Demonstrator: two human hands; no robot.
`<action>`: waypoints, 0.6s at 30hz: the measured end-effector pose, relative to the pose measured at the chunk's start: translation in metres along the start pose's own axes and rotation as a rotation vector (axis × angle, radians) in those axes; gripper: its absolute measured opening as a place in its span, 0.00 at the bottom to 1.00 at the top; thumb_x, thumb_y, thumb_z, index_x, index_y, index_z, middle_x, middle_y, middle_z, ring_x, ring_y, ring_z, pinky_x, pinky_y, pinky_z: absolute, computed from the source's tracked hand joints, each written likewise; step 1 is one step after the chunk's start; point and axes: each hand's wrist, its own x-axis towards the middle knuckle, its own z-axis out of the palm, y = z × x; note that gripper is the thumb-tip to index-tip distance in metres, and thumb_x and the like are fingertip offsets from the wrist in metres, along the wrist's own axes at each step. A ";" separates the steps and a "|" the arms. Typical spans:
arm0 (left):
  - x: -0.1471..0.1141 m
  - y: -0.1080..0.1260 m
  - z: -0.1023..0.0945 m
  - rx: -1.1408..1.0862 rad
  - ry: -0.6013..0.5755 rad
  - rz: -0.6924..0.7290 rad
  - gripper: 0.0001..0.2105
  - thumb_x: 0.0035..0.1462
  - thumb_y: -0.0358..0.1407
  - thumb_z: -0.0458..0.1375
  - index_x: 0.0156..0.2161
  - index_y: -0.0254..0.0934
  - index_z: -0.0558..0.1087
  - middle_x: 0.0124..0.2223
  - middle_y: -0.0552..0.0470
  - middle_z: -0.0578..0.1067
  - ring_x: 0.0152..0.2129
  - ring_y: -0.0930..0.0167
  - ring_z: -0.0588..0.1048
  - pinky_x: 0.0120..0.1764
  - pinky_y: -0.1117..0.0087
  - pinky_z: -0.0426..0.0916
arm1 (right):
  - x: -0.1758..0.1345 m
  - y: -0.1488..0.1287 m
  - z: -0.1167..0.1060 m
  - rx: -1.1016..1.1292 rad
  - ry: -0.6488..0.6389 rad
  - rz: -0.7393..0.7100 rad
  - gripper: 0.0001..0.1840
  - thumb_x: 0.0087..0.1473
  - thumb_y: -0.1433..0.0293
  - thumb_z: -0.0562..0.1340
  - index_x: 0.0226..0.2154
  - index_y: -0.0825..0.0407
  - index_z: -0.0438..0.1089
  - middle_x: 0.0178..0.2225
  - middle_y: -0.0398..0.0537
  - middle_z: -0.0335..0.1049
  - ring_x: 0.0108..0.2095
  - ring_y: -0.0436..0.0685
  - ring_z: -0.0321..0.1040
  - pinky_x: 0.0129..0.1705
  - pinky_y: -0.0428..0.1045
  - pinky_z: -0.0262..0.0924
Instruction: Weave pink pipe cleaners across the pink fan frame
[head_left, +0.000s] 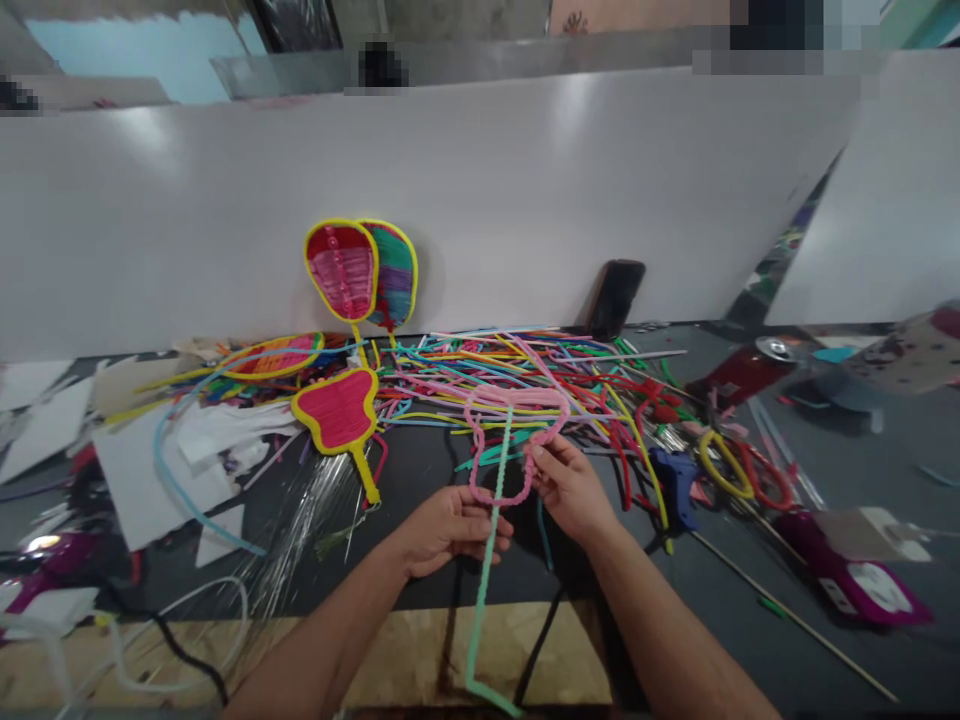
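Observation:
A pink pipe-cleaner frame [475,440], bent into a wavy fan outline, is held up in front of me. A long light-green pipe cleaner [484,580] runs from its top bar down across its lower edge, and its tail is bent near the table's front. My left hand [454,530] has its fingers closed at the frame's lower left, where the green strip crosses. With thumb and fingers, my right hand [574,490] pinches the frame's right side. Left of my hands lies a finished small fan [339,408], red with a yellow rim.
Behind the frame spreads a heap of coloured pipe cleaners [442,360]. Two yellow-rimmed fans [343,270] and a phone [615,298] lean on the white partition [495,200]. To the right are a drink can [750,370], scissors [726,464] and a blue glue gun [675,485].

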 end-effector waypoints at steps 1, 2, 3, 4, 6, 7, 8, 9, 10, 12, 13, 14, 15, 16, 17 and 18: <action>0.001 -0.001 0.001 0.009 0.039 0.006 0.19 0.39 0.34 0.69 0.36 0.32 0.68 0.31 0.45 0.78 0.25 0.68 0.78 0.30 0.68 0.73 | 0.000 -0.001 0.000 0.000 0.001 0.000 0.14 0.37 0.66 0.72 0.29 0.50 0.71 0.27 0.39 0.69 0.24 0.44 0.62 0.26 0.41 0.58; 0.001 -0.002 0.001 0.015 0.072 0.018 0.18 0.39 0.36 0.69 0.34 0.33 0.67 0.29 0.47 0.78 0.23 0.69 0.77 0.28 0.70 0.72 | 0.001 -0.001 0.000 -0.001 -0.003 0.000 0.13 0.38 0.66 0.72 0.29 0.50 0.71 0.27 0.39 0.69 0.23 0.44 0.61 0.25 0.41 0.58; 0.002 -0.003 0.002 0.021 0.099 0.032 0.19 0.39 0.37 0.69 0.33 0.34 0.66 0.27 0.48 0.78 0.21 0.70 0.76 0.26 0.71 0.71 | 0.001 -0.001 0.000 -0.001 -0.009 -0.001 0.13 0.38 0.66 0.72 0.29 0.50 0.71 0.27 0.38 0.69 0.23 0.44 0.61 0.24 0.41 0.57; 0.003 -0.003 0.003 0.030 0.121 0.046 0.19 0.39 0.37 0.69 0.33 0.34 0.66 0.26 0.49 0.78 0.20 0.71 0.76 0.25 0.72 0.71 | 0.001 0.000 0.000 0.001 -0.015 -0.003 0.13 0.38 0.66 0.72 0.29 0.50 0.71 0.26 0.38 0.68 0.22 0.44 0.60 0.24 0.41 0.57; 0.003 -0.003 0.004 0.048 0.157 0.081 0.19 0.39 0.38 0.69 0.33 0.34 0.66 0.25 0.50 0.78 0.19 0.72 0.75 0.25 0.73 0.70 | 0.002 0.001 0.001 0.004 -0.020 -0.008 0.13 0.38 0.66 0.72 0.29 0.50 0.71 0.26 0.38 0.68 0.22 0.44 0.60 0.24 0.41 0.57; 0.003 -0.002 0.005 0.054 0.171 0.096 0.19 0.38 0.38 0.69 0.33 0.34 0.66 0.25 0.51 0.77 0.20 0.72 0.76 0.25 0.73 0.70 | 0.002 0.001 0.000 0.002 -0.016 -0.012 0.13 0.38 0.66 0.72 0.28 0.50 0.71 0.27 0.38 0.69 0.23 0.44 0.61 0.24 0.41 0.58; 0.003 -0.002 0.006 0.057 0.181 0.107 0.19 0.38 0.38 0.69 0.33 0.34 0.66 0.26 0.51 0.77 0.20 0.72 0.76 0.26 0.72 0.71 | 0.002 0.002 0.000 -0.004 -0.012 -0.014 0.13 0.38 0.66 0.72 0.28 0.50 0.71 0.27 0.38 0.69 0.23 0.44 0.61 0.25 0.41 0.58; 0.003 -0.002 0.006 0.058 0.185 0.112 0.19 0.38 0.38 0.69 0.33 0.34 0.67 0.26 0.51 0.78 0.21 0.72 0.76 0.26 0.72 0.71 | 0.002 0.002 0.000 -0.014 -0.008 -0.014 0.13 0.38 0.65 0.72 0.29 0.50 0.71 0.27 0.38 0.70 0.23 0.44 0.61 0.25 0.41 0.58; 0.003 -0.002 0.007 0.058 0.180 0.111 0.19 0.38 0.37 0.70 0.34 0.34 0.67 0.27 0.50 0.78 0.21 0.71 0.76 0.27 0.71 0.71 | 0.002 0.002 -0.001 -0.025 -0.009 -0.011 0.14 0.38 0.65 0.72 0.29 0.49 0.70 0.28 0.39 0.70 0.23 0.44 0.61 0.25 0.41 0.59; 0.003 -0.003 0.008 0.062 0.157 0.100 0.19 0.38 0.38 0.69 0.35 0.34 0.68 0.28 0.49 0.78 0.22 0.71 0.76 0.27 0.70 0.71 | 0.002 0.002 -0.001 -0.043 -0.024 0.005 0.14 0.38 0.65 0.72 0.29 0.49 0.70 0.28 0.39 0.71 0.23 0.44 0.62 0.26 0.42 0.59; 0.003 -0.003 0.009 0.066 0.154 0.100 0.19 0.39 0.39 0.69 0.35 0.34 0.69 0.28 0.49 0.78 0.21 0.71 0.76 0.27 0.70 0.71 | 0.002 0.002 -0.001 -0.050 -0.036 0.015 0.14 0.38 0.65 0.72 0.30 0.50 0.70 0.29 0.40 0.71 0.23 0.44 0.61 0.25 0.42 0.58; 0.003 -0.003 0.009 0.070 0.162 0.104 0.19 0.40 0.40 0.69 0.35 0.33 0.70 0.28 0.49 0.78 0.21 0.71 0.76 0.26 0.70 0.71 | 0.002 0.002 -0.001 -0.052 -0.048 0.023 0.14 0.38 0.65 0.72 0.30 0.50 0.70 0.29 0.40 0.71 0.22 0.44 0.61 0.25 0.41 0.58; 0.003 -0.004 0.009 0.073 0.182 0.112 0.18 0.40 0.41 0.68 0.34 0.33 0.70 0.27 0.49 0.78 0.20 0.72 0.75 0.26 0.71 0.71 | 0.001 0.002 -0.001 -0.051 -0.056 0.027 0.14 0.38 0.65 0.72 0.29 0.50 0.70 0.29 0.40 0.71 0.21 0.43 0.60 0.24 0.41 0.57; 0.003 -0.004 0.010 0.074 0.208 0.121 0.18 0.40 0.42 0.68 0.33 0.33 0.70 0.26 0.49 0.77 0.19 0.73 0.75 0.25 0.72 0.70 | 0.001 0.002 0.000 -0.045 -0.062 0.028 0.14 0.38 0.65 0.72 0.29 0.50 0.70 0.28 0.40 0.71 0.21 0.43 0.59 0.24 0.41 0.57; 0.003 -0.004 0.010 0.073 0.236 0.130 0.18 0.39 0.43 0.69 0.31 0.33 0.70 0.25 0.50 0.77 0.18 0.73 0.74 0.24 0.73 0.69 | 0.001 0.001 0.000 -0.034 -0.062 0.021 0.15 0.38 0.65 0.72 0.29 0.50 0.70 0.28 0.40 0.71 0.20 0.43 0.59 0.23 0.41 0.56; 0.003 -0.004 0.011 0.069 0.258 0.138 0.18 0.38 0.43 0.69 0.30 0.33 0.69 0.24 0.51 0.77 0.18 0.74 0.74 0.24 0.74 0.69 | 0.001 0.001 0.001 -0.021 -0.056 0.011 0.15 0.38 0.65 0.72 0.29 0.50 0.70 0.27 0.40 0.70 0.20 0.43 0.58 0.23 0.41 0.56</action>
